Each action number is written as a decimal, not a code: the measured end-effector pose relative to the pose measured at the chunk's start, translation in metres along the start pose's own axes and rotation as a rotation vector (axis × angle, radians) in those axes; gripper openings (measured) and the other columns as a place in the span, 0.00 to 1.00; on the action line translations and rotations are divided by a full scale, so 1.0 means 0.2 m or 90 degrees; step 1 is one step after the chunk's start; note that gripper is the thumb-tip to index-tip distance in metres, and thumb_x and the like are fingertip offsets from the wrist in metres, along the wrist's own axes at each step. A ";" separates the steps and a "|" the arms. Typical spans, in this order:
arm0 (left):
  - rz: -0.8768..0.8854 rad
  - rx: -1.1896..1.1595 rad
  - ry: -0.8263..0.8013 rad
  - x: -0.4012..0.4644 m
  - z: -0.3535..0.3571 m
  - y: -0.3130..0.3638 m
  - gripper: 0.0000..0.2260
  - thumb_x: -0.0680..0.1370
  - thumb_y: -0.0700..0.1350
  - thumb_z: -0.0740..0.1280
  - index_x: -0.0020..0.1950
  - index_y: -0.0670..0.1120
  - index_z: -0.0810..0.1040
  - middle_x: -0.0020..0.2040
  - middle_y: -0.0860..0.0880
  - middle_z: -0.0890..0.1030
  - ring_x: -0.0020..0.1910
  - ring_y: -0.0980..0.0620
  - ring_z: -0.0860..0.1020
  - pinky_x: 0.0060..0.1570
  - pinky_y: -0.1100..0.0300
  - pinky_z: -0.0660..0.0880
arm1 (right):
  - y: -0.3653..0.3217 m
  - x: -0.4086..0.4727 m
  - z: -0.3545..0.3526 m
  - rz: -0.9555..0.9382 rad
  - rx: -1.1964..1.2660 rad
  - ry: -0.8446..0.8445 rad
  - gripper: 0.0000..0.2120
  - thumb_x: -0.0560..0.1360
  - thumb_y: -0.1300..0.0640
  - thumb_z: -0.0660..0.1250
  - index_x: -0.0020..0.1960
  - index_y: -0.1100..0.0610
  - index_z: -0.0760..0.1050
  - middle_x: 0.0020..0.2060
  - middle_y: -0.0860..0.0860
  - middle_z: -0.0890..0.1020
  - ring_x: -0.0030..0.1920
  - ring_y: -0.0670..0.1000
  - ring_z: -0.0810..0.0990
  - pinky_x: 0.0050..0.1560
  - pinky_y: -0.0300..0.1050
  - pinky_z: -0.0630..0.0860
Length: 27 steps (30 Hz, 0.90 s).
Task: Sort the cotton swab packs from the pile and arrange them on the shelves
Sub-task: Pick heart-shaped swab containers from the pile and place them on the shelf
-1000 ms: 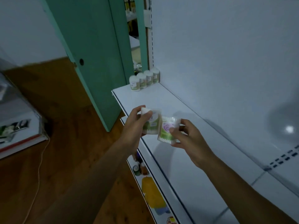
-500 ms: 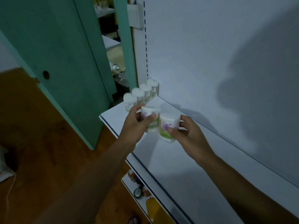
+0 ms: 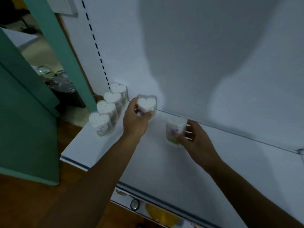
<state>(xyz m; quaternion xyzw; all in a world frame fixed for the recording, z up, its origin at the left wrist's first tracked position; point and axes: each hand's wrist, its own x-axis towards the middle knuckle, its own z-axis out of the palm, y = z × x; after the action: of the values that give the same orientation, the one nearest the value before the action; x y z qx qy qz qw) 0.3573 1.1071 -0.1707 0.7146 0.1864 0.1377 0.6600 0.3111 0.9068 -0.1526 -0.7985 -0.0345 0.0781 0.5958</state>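
Head view. Left hand (image 3: pixel 134 120) grips a heart-shaped cotton swab pack (image 3: pixel 146 105), fingers curled round its sides. The pack stands upright, long axis vertical, heart face up, heart tip toward 6 o'clock, at the back of the white shelf (image 3: pixel 92 145) near the rear panel (image 3: pixel 197 55).

Right hand (image 3: pixel 195 139) holds a second swab pack (image 3: pixel 175 131) at 4 o'clock of the first, well apart from it; top tilted slightly toward 12 o'clock. Label shows green and purple print; writing blurred, unreadable.

A row of four packs (image 3: pixel 107 112) stands upright at 9 o'clock of the left hand, running from 7 to 1 o'clock along the shelf's left end. Labels unreadable.
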 end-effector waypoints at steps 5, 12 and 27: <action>0.008 -0.013 0.021 0.12 0.04 -0.06 0.32 0.74 0.36 0.72 0.76 0.49 0.66 0.67 0.53 0.75 0.65 0.56 0.73 0.67 0.53 0.72 | 0.06 0.03 0.03 0.010 -0.006 0.000 0.25 0.73 0.50 0.73 0.68 0.53 0.71 0.57 0.47 0.81 0.54 0.46 0.82 0.54 0.47 0.82; 0.040 0.067 0.065 0.24 0.06 -0.09 0.31 0.77 0.38 0.67 0.79 0.45 0.61 0.72 0.49 0.72 0.69 0.52 0.71 0.69 0.55 0.69 | 0.02 0.13 0.06 -0.015 -0.035 -0.026 0.31 0.66 0.38 0.70 0.66 0.45 0.69 0.61 0.42 0.79 0.59 0.44 0.80 0.59 0.47 0.79; -0.056 0.038 -0.028 -0.05 -0.10 -0.03 0.24 0.77 0.52 0.68 0.72 0.47 0.70 0.66 0.52 0.76 0.64 0.54 0.75 0.64 0.55 0.74 | -0.04 0.29 0.33 -0.081 -0.068 -0.035 0.25 0.73 0.49 0.74 0.65 0.44 0.67 0.59 0.37 0.75 0.59 0.39 0.76 0.58 0.34 0.74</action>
<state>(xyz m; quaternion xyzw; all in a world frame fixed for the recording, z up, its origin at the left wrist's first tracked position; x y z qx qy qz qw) 0.3398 1.1209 -0.1746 0.7279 0.2072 0.0876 0.6477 0.3583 0.9793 -0.1688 -0.8230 -0.1058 0.0603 0.5548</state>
